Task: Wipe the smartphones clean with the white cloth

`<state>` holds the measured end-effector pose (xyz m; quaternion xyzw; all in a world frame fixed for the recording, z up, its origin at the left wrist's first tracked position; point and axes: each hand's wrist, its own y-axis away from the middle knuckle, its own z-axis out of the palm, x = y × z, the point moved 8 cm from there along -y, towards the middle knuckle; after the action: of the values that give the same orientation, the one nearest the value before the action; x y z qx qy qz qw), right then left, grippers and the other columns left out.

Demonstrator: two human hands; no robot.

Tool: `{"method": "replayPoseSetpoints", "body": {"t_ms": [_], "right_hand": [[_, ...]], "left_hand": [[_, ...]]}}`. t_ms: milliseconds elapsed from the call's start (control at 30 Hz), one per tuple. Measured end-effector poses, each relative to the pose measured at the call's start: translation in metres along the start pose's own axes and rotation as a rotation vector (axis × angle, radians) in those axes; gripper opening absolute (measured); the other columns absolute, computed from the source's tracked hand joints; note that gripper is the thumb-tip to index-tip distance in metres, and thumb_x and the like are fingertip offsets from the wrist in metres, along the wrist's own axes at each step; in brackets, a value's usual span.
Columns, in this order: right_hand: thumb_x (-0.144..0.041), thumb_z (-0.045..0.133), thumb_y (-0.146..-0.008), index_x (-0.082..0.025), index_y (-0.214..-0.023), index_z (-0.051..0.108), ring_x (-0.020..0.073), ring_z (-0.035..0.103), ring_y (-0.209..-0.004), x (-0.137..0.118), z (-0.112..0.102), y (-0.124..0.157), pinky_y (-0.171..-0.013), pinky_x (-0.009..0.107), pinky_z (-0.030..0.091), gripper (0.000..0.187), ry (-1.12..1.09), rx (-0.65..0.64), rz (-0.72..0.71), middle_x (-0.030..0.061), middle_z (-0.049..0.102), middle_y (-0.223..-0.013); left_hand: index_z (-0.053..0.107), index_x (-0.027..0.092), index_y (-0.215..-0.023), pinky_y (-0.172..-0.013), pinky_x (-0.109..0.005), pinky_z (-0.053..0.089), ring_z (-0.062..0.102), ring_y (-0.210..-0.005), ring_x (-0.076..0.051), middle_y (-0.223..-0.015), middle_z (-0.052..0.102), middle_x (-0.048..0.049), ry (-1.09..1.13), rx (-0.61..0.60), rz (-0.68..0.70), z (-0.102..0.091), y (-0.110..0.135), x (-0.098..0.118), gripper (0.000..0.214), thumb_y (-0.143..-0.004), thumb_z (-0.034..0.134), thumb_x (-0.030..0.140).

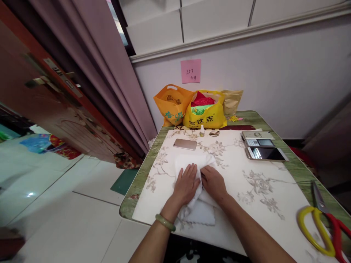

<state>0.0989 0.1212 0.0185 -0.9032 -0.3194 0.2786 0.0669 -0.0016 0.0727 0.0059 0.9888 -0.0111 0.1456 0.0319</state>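
Observation:
A white cloth (201,212) lies bunched and partly folded near the front of the table. My left hand (187,183) rests flat on it, fingers stretched forward, with a green bangle (165,222) on the wrist. Close beside it, my right hand (214,182) has its fingers curled together at the cloth's right side, pinching a fold of it. The fingertips of that hand are partly hidden. Just beyond the cloth lies a gold phone (185,144), face down.
Scissors (318,219) with yellow and red handles lie at the right edge. Several phones (265,153) sit at the right. An orange bag (172,106), a yellow bag (205,113) and a small bottle (202,131) stand at the back. A door (52,87) is at left.

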Motion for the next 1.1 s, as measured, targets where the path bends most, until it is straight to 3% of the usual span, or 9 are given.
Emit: {"method": "replayPoseSetpoints", "body": {"t_ms": [100, 400, 600, 767, 833, 900, 1000, 1100], "right_hand": [[-0.020, 0.050, -0.092, -0.021, -0.088, 0.060, 0.0167, 0.054, -0.085, 0.007, -0.002, 0.001, -0.076, 0.026, 0.037, 0.011, 0.013, 0.044, 0.060, 0.0032, 0.061, -0.089], [-0.033, 0.048, -0.096, -0.023, -0.088, 0.058, 0.0173, 0.053, -0.084, 0.027, -0.008, 0.006, -0.073, 0.027, 0.034, 0.016, 0.083, 0.082, 0.202, 0.0024, 0.058, -0.087], [-0.036, 0.042, -0.098, -0.023, -0.092, 0.057, 0.0165, 0.054, -0.080, 0.045, -0.014, 0.018, -0.068, 0.027, 0.033, 0.020, 0.108, 0.101, 0.267, 0.0023, 0.059, -0.089], [-0.039, 0.045, -0.096, -0.023, -0.087, 0.060, 0.0186, 0.054, -0.085, 0.050, -0.042, 0.022, -0.071, 0.028, 0.033, 0.024, 0.145, 0.208, 0.289, 0.0034, 0.060, -0.088], [-0.042, 0.044, -0.096, -0.023, -0.089, 0.061, 0.0187, 0.054, -0.087, 0.038, -0.049, 0.017, -0.071, 0.027, 0.034, 0.027, 0.095, 0.249, 0.289, 0.0038, 0.060, -0.090], [-0.040, 0.042, -0.097, -0.022, -0.093, 0.061, 0.0162, 0.055, -0.084, 0.020, -0.037, 0.007, -0.070, 0.025, 0.036, 0.026, 0.038, 0.156, 0.260, 0.0032, 0.061, -0.091], [-0.027, 0.041, -0.096, -0.021, -0.090, 0.058, 0.0133, 0.056, -0.078, -0.008, -0.004, -0.005, -0.066, 0.023, 0.035, 0.019, 0.049, -0.053, 0.201, 0.0022, 0.062, -0.090], [-0.023, 0.044, -0.093, -0.021, -0.091, 0.057, 0.0129, 0.057, -0.074, -0.014, 0.014, -0.006, -0.059, 0.024, 0.032, 0.013, 0.109, -0.104, 0.209, 0.0016, 0.062, -0.093]], "left_hand": [[0.019, 0.021, -0.151, -0.117, -0.054, 0.010, 0.011, -0.147, -0.023, -0.159, 0.016, -0.0046, -0.101, 0.002, -0.087, 0.001, 0.006, -0.012, 0.063, -0.096, 0.030, 0.048], [0.018, 0.029, -0.151, -0.114, -0.061, 0.012, 0.021, -0.145, -0.024, -0.157, 0.025, -0.0039, -0.103, 0.139, -0.231, -0.006, 0.030, -0.043, 0.052, -0.099, 0.020, 0.037], [0.037, 0.032, -0.144, -0.115, -0.061, 0.002, 0.028, -0.142, -0.024, -0.153, 0.034, -0.0024, -0.089, 0.329, -0.287, -0.009, 0.051, -0.070, 0.047, -0.098, 0.029, 0.031], [0.049, 0.023, -0.135, -0.116, -0.060, 0.005, 0.024, -0.143, -0.027, -0.151, 0.038, -0.0060, 0.085, 0.548, -0.411, -0.037, 0.072, -0.097, 0.045, -0.097, 0.028, 0.035], [0.045, 0.018, -0.139, -0.118, -0.050, 0.015, 0.025, -0.143, -0.024, -0.155, 0.031, -0.0095, 0.252, 0.623, -0.409, -0.048, 0.067, -0.087, 0.050, -0.098, 0.023, 0.038], [0.036, 0.014, -0.145, -0.118, -0.038, 0.023, 0.029, -0.142, -0.017, -0.154, 0.033, -0.0105, 0.362, 0.592, -0.283, -0.048, 0.047, -0.058, 0.054, -0.099, 0.018, 0.037], [0.033, 0.013, -0.146, -0.119, -0.044, 0.017, 0.025, -0.143, -0.020, -0.152, 0.036, -0.0106, 0.223, 0.333, -0.100, -0.024, 0.012, -0.009, 0.053, -0.098, 0.020, 0.033], [0.031, 0.011, -0.147, -0.118, -0.048, 0.018, 0.025, -0.143, -0.021, -0.153, 0.034, -0.0113, 0.040, 0.233, -0.059, -0.004, 0.000, 0.003, 0.053, -0.097, 0.021, 0.028]]}}
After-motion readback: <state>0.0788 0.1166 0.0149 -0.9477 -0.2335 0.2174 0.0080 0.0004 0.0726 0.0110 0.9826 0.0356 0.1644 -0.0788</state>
